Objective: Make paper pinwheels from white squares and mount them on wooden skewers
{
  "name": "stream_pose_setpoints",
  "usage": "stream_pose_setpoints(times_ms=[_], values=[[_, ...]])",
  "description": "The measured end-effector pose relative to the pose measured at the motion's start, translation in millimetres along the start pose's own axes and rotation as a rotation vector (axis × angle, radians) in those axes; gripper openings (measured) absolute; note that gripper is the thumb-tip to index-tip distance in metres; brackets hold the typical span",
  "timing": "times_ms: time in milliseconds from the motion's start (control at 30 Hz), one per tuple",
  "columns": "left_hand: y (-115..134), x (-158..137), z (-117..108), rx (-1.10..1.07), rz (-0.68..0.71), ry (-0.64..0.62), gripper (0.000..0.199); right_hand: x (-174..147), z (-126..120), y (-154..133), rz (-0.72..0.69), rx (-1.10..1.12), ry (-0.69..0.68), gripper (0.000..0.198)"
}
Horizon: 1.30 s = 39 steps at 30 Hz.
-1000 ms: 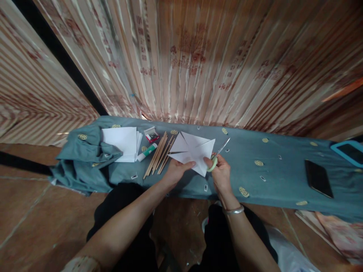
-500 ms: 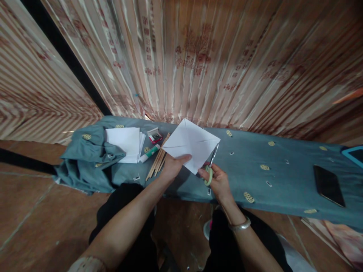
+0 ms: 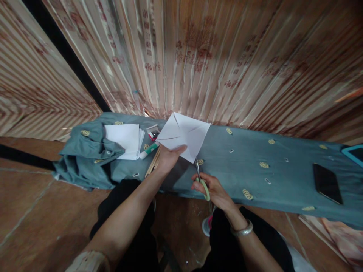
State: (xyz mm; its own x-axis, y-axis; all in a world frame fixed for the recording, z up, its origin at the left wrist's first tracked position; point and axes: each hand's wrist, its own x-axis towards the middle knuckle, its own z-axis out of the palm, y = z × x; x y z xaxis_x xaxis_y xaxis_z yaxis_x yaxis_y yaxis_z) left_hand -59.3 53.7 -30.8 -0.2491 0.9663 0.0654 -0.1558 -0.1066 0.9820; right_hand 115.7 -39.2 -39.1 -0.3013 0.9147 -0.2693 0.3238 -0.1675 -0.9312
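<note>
My left hand (image 3: 170,156) pinches the near-left edge of a white square sheet of paper (image 3: 185,136), its thumb on top. Slits run inward from some of the sheet's corners. In my right hand (image 3: 211,187) is a pair of scissors (image 3: 202,185) with pale green handles, fingers through the loops. The blades point away from me, with their tips at the sheet's nearest corner. Below the paper, several thin wooden sticks (image 3: 153,162) lie partly hidden by my left hand.
A stack of white paper (image 3: 123,141), a glue stick (image 3: 149,150) and a small red-and-white box (image 3: 153,133) are on the left of the cloth-covered bench (image 3: 244,151). A black phone (image 3: 327,183) and a blue-edged object (image 3: 353,154) lie to the right. A curtain (image 3: 193,56) hangs behind.
The sheet has turned in my left hand and shifted left, showing more slits. My right hand has drawn the scissors back toward me, from the sheet's right corner to its nearest corner.
</note>
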Motion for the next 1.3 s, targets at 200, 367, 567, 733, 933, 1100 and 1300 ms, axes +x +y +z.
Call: stream_pose_setpoints(times_ms=[200,367,567,733,933,1100,1300], values=[[4.0,-4.8,2.9,0.020,0.014,-0.004,0.062,2.0,4.0,-2.2,-0.017,0.087,-0.047,0.046],[5.8,-7.3,4.4,0.061,0.014,-0.047,0.056,3.7,5.4,-4.3,0.009,0.147,-0.039,0.049],[7.3,-10.9,6.8,0.049,0.012,-0.049,0.051,5.5,6.8,-6.0,0.016,0.177,-0.036,0.049],[12.0,-13.0,6.8,0.071,0.001,-0.058,0.048,6.4,6.6,-5.9,0.028,0.189,-0.039,0.048],[10.6,-12.7,6.6,0.067,-0.006,-0.053,0.047,6.0,5.4,-6.6,0.025,0.198,-0.031,0.048],[9.2,-13.5,7.3,0.049,-0.001,-0.060,0.046,5.9,5.4,-6.9,0.040,0.200,-0.026,0.049],[9.2,-13.9,6.3,0.067,-0.018,-0.059,0.049,6.0,5.7,-6.7,0.036,0.200,-0.030,0.048]])
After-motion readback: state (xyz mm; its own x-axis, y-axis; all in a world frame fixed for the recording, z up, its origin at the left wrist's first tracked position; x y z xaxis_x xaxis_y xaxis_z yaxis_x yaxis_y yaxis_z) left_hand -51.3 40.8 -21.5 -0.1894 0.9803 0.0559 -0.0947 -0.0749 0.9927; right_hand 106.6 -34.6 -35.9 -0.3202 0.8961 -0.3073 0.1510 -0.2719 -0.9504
